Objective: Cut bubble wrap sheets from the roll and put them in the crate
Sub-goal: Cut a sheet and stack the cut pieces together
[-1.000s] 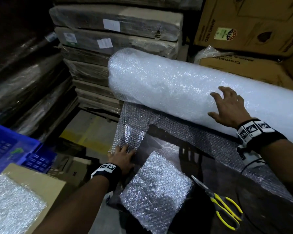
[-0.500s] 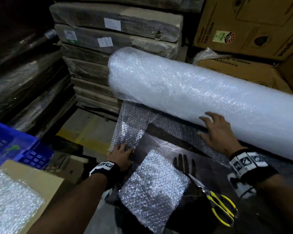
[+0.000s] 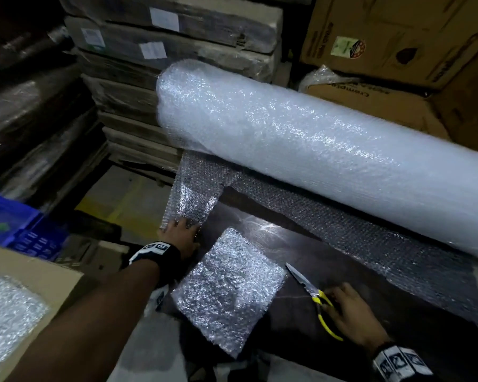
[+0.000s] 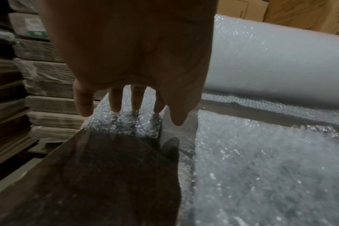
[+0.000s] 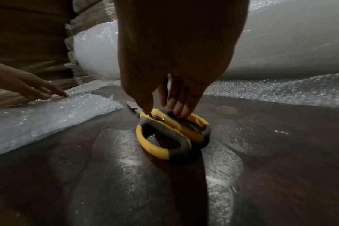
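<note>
One dark glossy table (image 3: 287,321) amid stacked cartons (image 3: 398,37).

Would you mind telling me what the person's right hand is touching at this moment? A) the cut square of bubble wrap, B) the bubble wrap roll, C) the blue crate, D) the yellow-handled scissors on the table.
D: the right hand has its fingertips on the handles of the yellow-handled scissors, which lie on the table, apart from the bubble wrap roll.
</note>
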A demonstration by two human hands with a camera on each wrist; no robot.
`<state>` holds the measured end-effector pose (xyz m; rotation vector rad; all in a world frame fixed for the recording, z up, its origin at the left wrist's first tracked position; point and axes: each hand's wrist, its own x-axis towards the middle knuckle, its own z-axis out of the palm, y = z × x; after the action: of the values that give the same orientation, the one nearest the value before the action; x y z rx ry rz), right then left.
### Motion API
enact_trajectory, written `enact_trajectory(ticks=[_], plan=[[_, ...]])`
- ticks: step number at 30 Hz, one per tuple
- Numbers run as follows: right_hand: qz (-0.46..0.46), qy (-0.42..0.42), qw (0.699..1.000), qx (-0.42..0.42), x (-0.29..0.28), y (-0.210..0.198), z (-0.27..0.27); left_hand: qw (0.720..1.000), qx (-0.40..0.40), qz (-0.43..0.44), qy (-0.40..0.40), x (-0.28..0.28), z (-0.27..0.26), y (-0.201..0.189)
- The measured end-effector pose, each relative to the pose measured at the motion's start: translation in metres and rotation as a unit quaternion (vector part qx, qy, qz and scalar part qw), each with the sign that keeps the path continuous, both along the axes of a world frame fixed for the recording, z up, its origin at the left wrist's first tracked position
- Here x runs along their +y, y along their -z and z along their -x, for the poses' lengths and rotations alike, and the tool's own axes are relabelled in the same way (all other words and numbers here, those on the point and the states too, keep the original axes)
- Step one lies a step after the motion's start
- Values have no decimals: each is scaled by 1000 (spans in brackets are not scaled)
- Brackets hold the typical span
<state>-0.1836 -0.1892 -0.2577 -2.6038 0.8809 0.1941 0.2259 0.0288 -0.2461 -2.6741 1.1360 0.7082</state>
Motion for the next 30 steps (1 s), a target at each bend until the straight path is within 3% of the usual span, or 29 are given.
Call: enact_trajectory(ticks=[4, 10, 16, 21, 23, 26, 30], plan=[[-10, 35, 999, 31, 4, -3, 10, 1000, -8, 5, -29, -3, 8, -3], [-49, 22, 994, 93, 9, -6, 19, 999, -7, 7, -54, -4, 18, 0], [-16, -20, 991, 128, -4, -6, 16, 997, -10, 4, -70, -9, 23, 1], [-156, -5, 987, 33, -42, -34, -3, 994, -13, 23, -105, -14, 19, 4], [-248, 5, 968, -25, -53, -56, -26, 993, -28, 37, -112, -17, 15, 5], [-419, 29, 904, -80, -68, -74, -75, 992, -51, 51, -109, -23, 8, 4], [-484, 60, 868, -95, -74, -68, -150, 992, -87, 52, -71, -36, -7, 6]])
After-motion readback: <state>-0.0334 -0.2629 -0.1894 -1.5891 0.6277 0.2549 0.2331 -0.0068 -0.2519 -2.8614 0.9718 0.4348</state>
